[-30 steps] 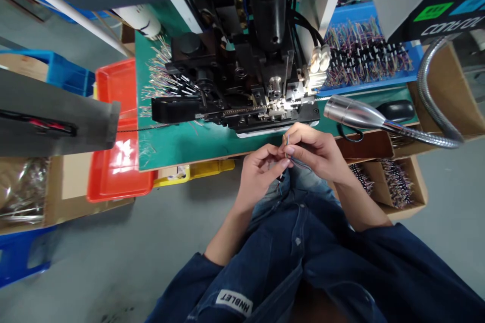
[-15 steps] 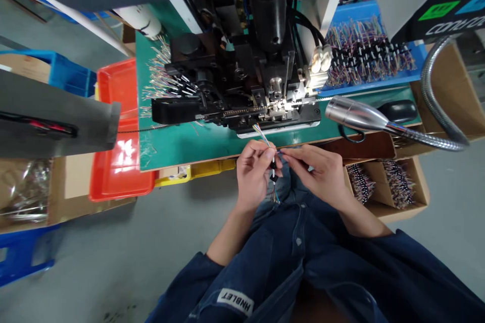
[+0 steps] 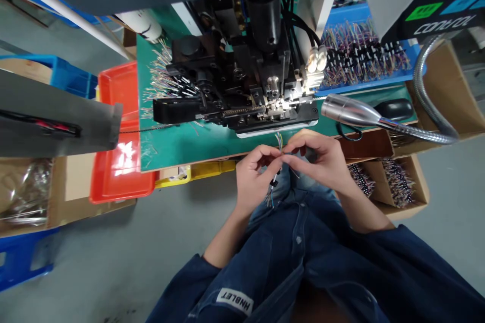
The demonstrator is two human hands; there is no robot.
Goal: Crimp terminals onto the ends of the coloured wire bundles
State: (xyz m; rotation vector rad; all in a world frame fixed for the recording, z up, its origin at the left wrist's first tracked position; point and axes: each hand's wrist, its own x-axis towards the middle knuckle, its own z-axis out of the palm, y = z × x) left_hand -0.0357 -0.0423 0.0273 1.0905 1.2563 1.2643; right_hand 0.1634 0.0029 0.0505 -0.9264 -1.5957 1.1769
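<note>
A short wire harness with a black-and-white sleeve and loose coloured ends hangs from my fingers, just in front of the green bench top. My left hand is closed, pinching it between thumb and forefinger. Against those fingertips, my right hand pinches the fanned upper wires of the same harness. Both hands' fingertips hide the middle of it. Beyond them stands the black crimping machine, its working point brightly lit. No part of the harness touches the machine.
A metal gooseneck lamp reaches in from the right. Many harnesses lie in a blue tray and a divided cardboard box. Red trays stand left of the green bench; yellow bins sit under its front edge.
My right hand has moved up and left, its fingertips now meeting my left hand's at the wires. The upper wire ends now point more upright and have shifted right.
</note>
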